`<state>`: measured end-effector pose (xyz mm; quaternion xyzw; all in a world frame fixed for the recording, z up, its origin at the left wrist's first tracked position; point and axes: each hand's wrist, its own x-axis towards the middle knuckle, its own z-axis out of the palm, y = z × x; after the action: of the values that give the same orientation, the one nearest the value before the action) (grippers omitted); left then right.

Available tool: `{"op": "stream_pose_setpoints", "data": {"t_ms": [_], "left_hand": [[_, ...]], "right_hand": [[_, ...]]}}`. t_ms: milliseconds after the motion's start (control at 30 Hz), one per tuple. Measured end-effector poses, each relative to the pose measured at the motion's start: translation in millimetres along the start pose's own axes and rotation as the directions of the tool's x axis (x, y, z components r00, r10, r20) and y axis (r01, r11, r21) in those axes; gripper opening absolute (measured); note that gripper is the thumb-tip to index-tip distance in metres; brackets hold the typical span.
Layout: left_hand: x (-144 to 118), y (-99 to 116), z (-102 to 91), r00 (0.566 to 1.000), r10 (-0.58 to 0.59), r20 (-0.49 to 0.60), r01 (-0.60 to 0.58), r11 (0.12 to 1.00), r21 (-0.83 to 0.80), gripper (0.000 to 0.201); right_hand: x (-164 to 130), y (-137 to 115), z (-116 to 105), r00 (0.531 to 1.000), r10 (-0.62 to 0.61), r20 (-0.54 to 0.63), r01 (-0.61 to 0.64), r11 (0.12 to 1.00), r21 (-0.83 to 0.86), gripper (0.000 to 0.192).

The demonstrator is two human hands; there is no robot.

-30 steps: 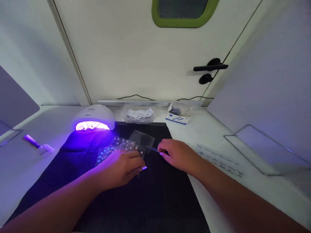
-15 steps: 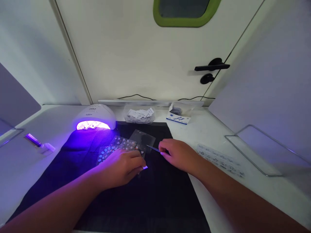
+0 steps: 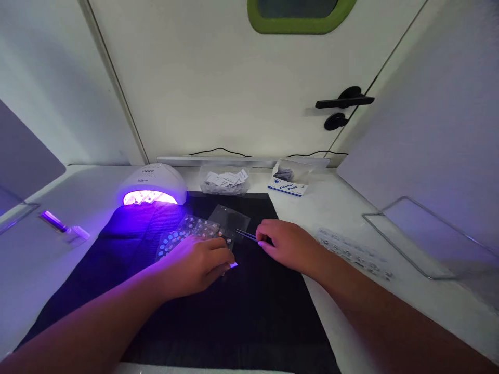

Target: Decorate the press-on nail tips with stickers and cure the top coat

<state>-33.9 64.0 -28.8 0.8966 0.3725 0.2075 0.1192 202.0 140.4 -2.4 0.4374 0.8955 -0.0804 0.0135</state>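
- The white tabletop (image 3: 343,208) carries a black mat (image 3: 218,311) that runs from its near edge back toward the far edge.
- A white nail lamp (image 3: 153,183) sits at the mat's far left corner, lit purple inside.
- Along the far edge lie a clear bag of packets (image 3: 223,182) and, to its right, an alcohol pad box (image 3: 289,181).
- A wire frame (image 3: 424,239) stands near the right edge of the tabletop.
- The left hand (image 3: 195,262) lies palm down on the mat, fingers curled together, pressing on the near end of a sticker sheet (image 3: 187,231) of small dots.
- The right hand (image 3: 286,244) rests on the mat just right of the sheet, fingers closed, pinching tweezers (image 3: 246,236).
- The tweezers point left, and their tips reach the sheet's right edge beside a clear film (image 3: 230,217); I cannot tell whether the tips hold anything.
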Motion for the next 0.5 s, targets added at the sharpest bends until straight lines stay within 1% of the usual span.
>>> {"op": "stream_pose_setpoints", "data": {"t_ms": [500], "left_hand": [[0.4,-0.5,-0.2,1.0,0.005,0.001,-0.005,1.0,-0.009,0.017]], "right_hand": [[0.5,0.4,0.3,1.0,-0.01,0.004,0.01,1.0,-0.013,0.012]]}}
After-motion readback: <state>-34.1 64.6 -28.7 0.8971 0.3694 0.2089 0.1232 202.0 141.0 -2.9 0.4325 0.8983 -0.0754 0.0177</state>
